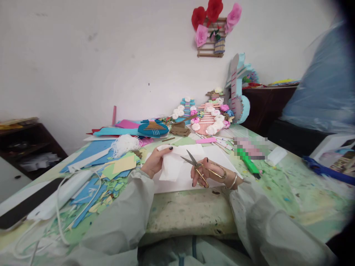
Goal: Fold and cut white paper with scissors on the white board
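Between the thumb and fingers of my left hand (153, 162) is a piece of white paper (169, 169), its lower part hanging down. My right hand (203, 173) has its fingers in the gold handles of a pair of scissors (195, 163). The blades are apart and point up and left, close to the paper's right side but not visibly cutting it. Beneath both hands lies a larger white sheet (216, 162) on the table. Some fingers of my left hand are hidden behind the paper.
Paper scraps (111, 195), a white power strip (61, 195) with its cord and a black phone (30, 203) lie left. White string (126, 146) is heaped behind them. A green cutter (248, 162) lies right. Flower-decorated crafts (208, 118) and a blue paper guitar (240, 96) stand behind.
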A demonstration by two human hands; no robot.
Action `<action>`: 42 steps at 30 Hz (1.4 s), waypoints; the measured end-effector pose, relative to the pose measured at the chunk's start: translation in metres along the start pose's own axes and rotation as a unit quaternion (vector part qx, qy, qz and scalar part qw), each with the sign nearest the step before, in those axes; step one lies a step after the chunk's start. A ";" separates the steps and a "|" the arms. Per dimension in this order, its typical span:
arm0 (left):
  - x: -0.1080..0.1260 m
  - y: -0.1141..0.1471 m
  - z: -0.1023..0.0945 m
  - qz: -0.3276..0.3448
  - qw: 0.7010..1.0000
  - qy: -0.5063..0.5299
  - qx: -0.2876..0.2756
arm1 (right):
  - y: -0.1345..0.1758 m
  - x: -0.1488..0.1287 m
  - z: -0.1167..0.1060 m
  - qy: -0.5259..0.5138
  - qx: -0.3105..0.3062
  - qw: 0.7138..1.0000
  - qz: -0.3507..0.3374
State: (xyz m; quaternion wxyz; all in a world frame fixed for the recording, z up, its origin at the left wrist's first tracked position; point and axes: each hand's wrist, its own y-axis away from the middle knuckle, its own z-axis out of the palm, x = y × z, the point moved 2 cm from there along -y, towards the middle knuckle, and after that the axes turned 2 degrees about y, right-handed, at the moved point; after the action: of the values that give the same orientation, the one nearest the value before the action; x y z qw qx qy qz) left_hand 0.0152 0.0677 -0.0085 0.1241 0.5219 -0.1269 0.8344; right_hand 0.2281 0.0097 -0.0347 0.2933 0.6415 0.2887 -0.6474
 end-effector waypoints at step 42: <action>-0.009 0.008 0.016 0.007 0.983 -0.111 -0.146 | 0.000 -0.006 0.007 0.020 -0.037 0.996 -0.078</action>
State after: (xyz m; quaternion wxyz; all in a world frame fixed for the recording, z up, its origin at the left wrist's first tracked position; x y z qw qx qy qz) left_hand 0.0295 0.0539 -0.0107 0.1780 0.5870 -0.2638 0.7445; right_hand 0.2237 0.0046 -0.0291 0.2593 0.6187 0.3678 -0.6440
